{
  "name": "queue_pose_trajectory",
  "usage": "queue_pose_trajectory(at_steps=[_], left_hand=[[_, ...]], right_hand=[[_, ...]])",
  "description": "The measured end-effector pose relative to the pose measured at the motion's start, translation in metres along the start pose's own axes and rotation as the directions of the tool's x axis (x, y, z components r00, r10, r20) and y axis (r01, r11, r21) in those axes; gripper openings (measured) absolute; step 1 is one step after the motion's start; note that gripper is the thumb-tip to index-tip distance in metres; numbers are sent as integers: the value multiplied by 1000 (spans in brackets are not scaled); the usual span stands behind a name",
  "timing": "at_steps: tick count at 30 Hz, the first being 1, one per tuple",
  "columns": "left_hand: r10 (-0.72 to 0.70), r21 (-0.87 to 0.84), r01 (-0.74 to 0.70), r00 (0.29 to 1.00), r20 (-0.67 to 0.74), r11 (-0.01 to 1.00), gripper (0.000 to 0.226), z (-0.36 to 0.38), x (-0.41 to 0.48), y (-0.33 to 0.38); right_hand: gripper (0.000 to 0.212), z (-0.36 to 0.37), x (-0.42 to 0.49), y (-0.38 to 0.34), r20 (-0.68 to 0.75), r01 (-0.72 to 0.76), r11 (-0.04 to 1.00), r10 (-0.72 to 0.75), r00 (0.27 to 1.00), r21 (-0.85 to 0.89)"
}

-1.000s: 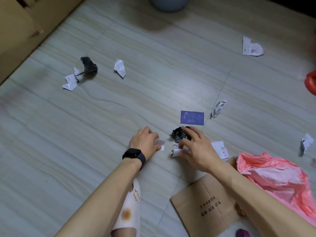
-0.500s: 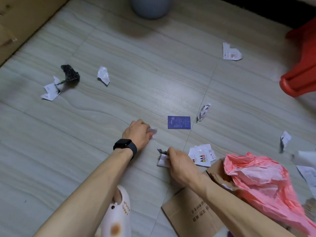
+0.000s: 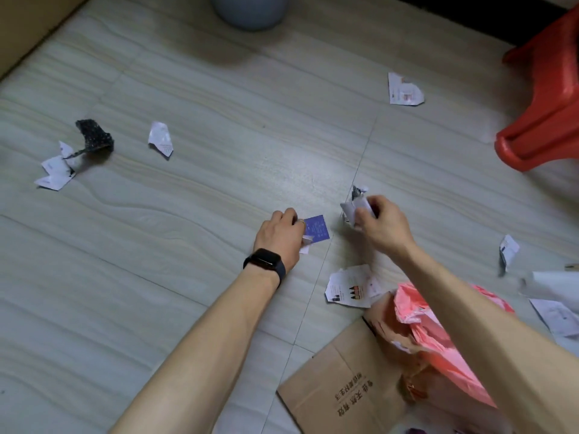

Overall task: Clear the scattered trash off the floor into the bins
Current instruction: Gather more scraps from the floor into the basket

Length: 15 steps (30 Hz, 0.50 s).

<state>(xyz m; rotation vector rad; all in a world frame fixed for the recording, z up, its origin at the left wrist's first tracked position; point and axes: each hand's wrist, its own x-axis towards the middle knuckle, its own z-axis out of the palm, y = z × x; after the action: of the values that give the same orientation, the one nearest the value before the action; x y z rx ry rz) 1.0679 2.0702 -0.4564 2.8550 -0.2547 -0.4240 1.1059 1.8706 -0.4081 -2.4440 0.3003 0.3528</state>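
Floor (image 3: 188, 73) first: smooth tile, wood-grain print, soft sheen. The brown paper bag (image 3: 338, 386) is matt kraft, creased. Spilling across it is a pink plastic bag (image 3: 438, 339), thin, crinkled, glossy. Just beyond the paper bag there's a blue card (image 3: 318, 228), smooth and flat, and crumpled white paper (image 3: 352, 208), matt. Far beyond the paper bag, to its right, stands a red stool (image 3: 548, 104) in shiny moulded plastic.

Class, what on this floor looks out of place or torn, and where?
Torn paper scraps litter the floor at left and upper right. A black crumpled wad lies at left; a brown paper bag lies flat, bottom right. The left hand pinches a white scrap; the right hand grips crumpled scraps.
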Motion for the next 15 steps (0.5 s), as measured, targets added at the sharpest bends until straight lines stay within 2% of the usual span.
queue_pose_trajectory(at_steps=[2,4,7,10,12,15], left_hand=[[-91,-25,92,995,30,995,33,-2,-4,-1],[-195,-87,200,979,61,976,47,-5,-9,-4],[-325,-259,342,939,110,903,58,-6,-18,-20],[-420,-421,457,889,182,784,37,-8,-32,-47],[-473,-471,513,856,211,718,18,-14,-43,-66],[-537,-482,570,814,223,665,9,-30,-60,-109]], right_hand=[[24,9,16,-6,-15,-11,1000,11,1000,-28],[25,23,20,-8,42,-7,996,10,999,-84],[31,42,9,-4,70,114,967,-101,992,-229],[25,47,0,-6,26,174,939,-174,984,-297],[27,46,-3,-4,51,142,943,-133,990,-302],[30,52,-10,-15,89,75,981,-60,994,-177]])
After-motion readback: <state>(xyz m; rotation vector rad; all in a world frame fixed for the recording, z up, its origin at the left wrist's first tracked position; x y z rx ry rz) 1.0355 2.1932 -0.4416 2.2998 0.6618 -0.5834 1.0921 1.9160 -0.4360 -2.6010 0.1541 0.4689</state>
